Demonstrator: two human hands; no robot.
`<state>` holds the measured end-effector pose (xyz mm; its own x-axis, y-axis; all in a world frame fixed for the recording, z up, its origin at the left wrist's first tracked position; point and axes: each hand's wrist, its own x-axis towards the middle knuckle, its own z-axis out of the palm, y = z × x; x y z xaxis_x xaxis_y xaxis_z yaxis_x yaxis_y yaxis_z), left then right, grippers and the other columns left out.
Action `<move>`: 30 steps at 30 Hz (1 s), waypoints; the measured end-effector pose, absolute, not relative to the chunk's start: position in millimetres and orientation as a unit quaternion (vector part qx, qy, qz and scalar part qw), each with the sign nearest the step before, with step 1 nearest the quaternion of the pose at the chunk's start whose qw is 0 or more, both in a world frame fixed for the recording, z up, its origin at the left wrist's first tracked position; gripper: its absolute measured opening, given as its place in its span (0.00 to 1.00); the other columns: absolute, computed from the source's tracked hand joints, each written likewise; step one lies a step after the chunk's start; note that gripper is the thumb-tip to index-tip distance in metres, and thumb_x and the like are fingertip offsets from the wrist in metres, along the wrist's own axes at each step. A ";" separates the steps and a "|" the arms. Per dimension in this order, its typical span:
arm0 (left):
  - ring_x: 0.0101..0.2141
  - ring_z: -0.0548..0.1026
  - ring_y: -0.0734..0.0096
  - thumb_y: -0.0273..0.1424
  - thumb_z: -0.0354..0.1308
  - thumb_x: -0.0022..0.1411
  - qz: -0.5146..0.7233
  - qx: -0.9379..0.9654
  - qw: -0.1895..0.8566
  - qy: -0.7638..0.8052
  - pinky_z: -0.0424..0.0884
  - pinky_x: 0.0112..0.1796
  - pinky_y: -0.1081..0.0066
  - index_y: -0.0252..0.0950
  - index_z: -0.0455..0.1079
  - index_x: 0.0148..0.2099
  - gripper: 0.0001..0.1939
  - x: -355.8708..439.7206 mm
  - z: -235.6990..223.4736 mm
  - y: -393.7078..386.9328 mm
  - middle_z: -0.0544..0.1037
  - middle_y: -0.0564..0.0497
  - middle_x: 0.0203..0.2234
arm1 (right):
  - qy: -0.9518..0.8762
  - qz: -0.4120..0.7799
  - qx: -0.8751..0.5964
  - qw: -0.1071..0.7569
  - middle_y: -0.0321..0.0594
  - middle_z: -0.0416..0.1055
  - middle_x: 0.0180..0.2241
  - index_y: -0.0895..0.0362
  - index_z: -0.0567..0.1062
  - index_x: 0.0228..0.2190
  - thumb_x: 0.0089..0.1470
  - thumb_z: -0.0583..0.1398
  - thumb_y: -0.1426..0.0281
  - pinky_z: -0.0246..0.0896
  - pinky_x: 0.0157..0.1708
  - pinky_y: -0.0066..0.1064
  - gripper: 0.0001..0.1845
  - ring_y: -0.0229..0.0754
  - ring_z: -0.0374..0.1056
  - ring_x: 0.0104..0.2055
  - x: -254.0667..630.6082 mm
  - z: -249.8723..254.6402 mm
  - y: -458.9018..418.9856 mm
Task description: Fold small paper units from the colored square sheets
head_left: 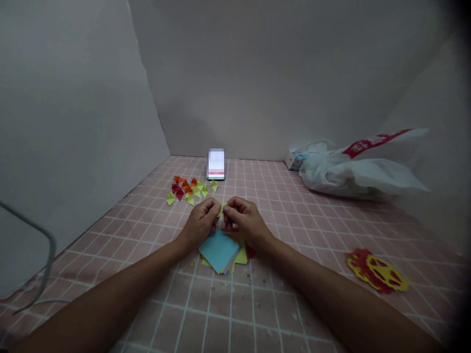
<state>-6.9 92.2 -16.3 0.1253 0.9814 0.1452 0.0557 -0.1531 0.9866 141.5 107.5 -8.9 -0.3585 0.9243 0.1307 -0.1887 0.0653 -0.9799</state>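
Between both hands is a small folded piece of yellow paper [222,210], mostly covered by fingers. My left hand [203,218] pinches its left side with thumb and forefinger, and my right hand [243,218] pinches the right side. Just below them lies a stack of square coloured paper [219,251], light blue on top, with yellow, purple, orange and red edges fanning out. Beyond my left hand, several small folded paper figures [187,188] in red, orange and yellow-green are grouped on the table.
A lit phone [216,164] stands upright near the back wall. On the right are a white plastic bag [342,171] with red print and a box [293,159]. Red and yellow cut-out shapes [379,272] lie nearer. A grey cable [51,255] curves at left. The tabletop [176,314] has a pink grid.
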 end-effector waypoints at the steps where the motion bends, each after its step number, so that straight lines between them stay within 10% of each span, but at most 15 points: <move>1: 0.14 0.60 0.81 0.41 0.53 0.65 0.487 0.590 0.462 0.448 0.57 0.17 0.78 0.37 0.60 0.28 0.16 -7.2 -16.3 92.4 0.61 0.61 0.15 | -0.564 0.600 -0.327 0.464 0.29 0.66 0.18 0.56 0.67 0.24 0.51 0.61 0.66 0.57 0.20 0.25 0.10 0.32 0.62 0.18 141.6 -8.9 107.3; 30: 0.14 0.61 0.82 0.42 0.62 0.57 0.491 0.508 0.574 0.414 0.56 0.18 0.78 0.36 0.62 0.28 0.17 -8.3 -1.1 93.9 0.65 0.61 0.14 | -0.549 0.564 -0.338 0.516 0.32 0.68 0.20 0.57 0.68 0.23 0.55 0.61 0.63 0.57 0.20 0.25 0.14 0.32 0.62 0.18 148.1 2.7 106.4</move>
<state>-8.3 93.9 -1.1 0.1742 0.9844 0.0236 -0.1427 0.0015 0.9898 148.1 106.4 2.7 -0.2389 0.9532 0.1851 -0.2098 0.1355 -0.9683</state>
